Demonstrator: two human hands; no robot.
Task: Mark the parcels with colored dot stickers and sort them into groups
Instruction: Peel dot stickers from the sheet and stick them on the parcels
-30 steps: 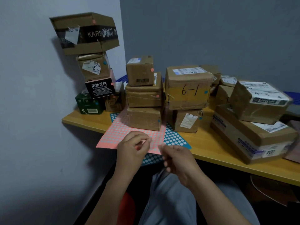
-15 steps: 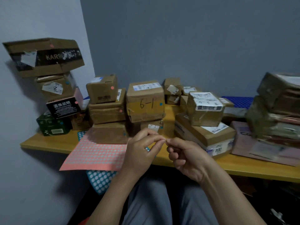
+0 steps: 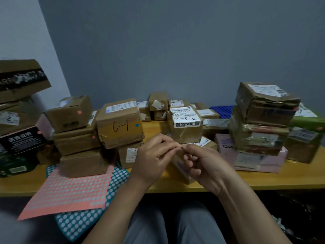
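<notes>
I judge a dot sticker is between my fingertips.
My left hand [image 3: 154, 155] and right hand [image 3: 202, 164] pinch together; I'd grip only its edge.

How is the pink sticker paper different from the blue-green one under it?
The pink sheet lies on top; the blue-green sheet lies underneath, mostly covered. The pink sheet's spots look smaller and closer together than the blue-green sheet's. Both carry rows of pale round spots and hang over the table's front edge.
</notes>
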